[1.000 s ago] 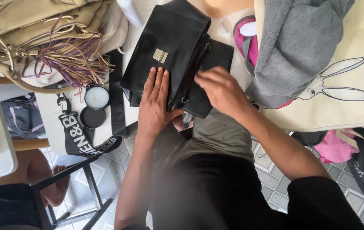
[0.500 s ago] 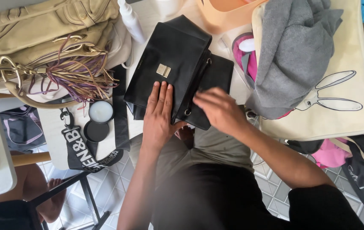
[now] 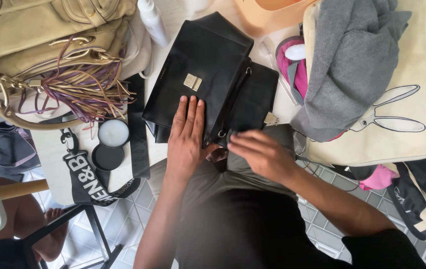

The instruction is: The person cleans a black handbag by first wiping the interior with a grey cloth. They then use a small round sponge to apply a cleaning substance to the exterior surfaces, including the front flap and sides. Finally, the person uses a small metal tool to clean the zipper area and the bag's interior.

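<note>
Black leather handbag pinned on table edge

Black handbag (image 3: 208,84) lies flap-up at the table's near edge, above the lap. Left hand (image 3: 185,142) flat, fingers spread, pressing the flap, likely to steady it. Right hand (image 3: 260,152) blurred, loosely curled beside the bag's open side; grasp unclear. Tan fringed bag (image 3: 48,45) lies left.

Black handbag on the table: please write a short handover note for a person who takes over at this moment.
Left hand: flat on the flap of the black handbag, pressing it down.
Right hand: blurred, at the bag's near edge, holding nothing that I can make out.
The bag lies on the white table, its flap down and its gold clasp showing.
Beside it: tan fringed bag, grey sweater.
Whether the clasp is fastened cannot be told.
</note>
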